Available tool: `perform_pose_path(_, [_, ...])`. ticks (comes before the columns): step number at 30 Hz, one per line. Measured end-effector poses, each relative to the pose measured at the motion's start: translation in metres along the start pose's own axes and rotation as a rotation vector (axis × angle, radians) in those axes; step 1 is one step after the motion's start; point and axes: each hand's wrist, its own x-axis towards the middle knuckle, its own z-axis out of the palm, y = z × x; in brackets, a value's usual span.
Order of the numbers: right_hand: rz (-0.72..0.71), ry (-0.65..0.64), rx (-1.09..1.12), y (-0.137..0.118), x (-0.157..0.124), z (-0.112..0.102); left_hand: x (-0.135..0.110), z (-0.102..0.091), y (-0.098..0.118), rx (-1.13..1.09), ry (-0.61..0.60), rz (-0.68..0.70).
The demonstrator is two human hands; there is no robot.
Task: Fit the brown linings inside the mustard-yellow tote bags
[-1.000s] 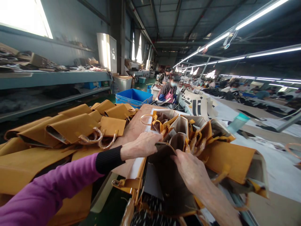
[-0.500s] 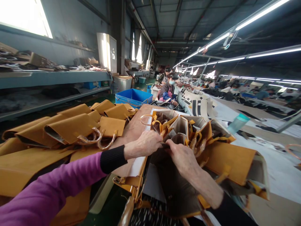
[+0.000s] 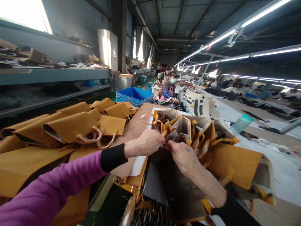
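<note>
My left hand (image 3: 148, 142) and my right hand (image 3: 182, 155) meet at the upper rim of a mustard-yellow handbag (image 3: 169, 185) that stands open in front of me. Both hands are closed in a pinch on the dark lining at the bag's rim. The bag has a brown interior and a metal buckle (image 3: 117, 181) on its near side. More open yellow bags (image 3: 188, 128) with translucent amber handles stand in a row just beyond my hands.
A pile of flat yellow bags (image 3: 70, 125) lies to the left. A blue crate (image 3: 134, 95) stands further back. A teal-capped bottle (image 3: 241, 123) lies at the right. Black-and-white panels (image 3: 199, 105) and seated workers (image 3: 169, 89) line the long table. Shelves (image 3: 54, 75) run along the left wall.
My right hand has risen from deep inside the bag to its upper rim and met my left hand. The left hand has closed its pinch there.
</note>
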Motion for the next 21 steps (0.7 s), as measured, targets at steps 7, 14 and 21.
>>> perform_pose_path(7, [0.023,-0.048,-0.033,-0.008,0.0,-0.004,0.003,0.005,-0.009,-0.112,0.028,0.032])
perform_pose_path(14, [0.028,-0.107,0.071,-0.002,0.006,-0.008,-0.042,-0.017,0.015,-0.195,0.124,-0.121])
perform_pose_path(21, [0.148,-0.148,0.12,0.018,-0.004,-0.015,-0.111,0.002,0.027,-0.172,0.145,-0.185])
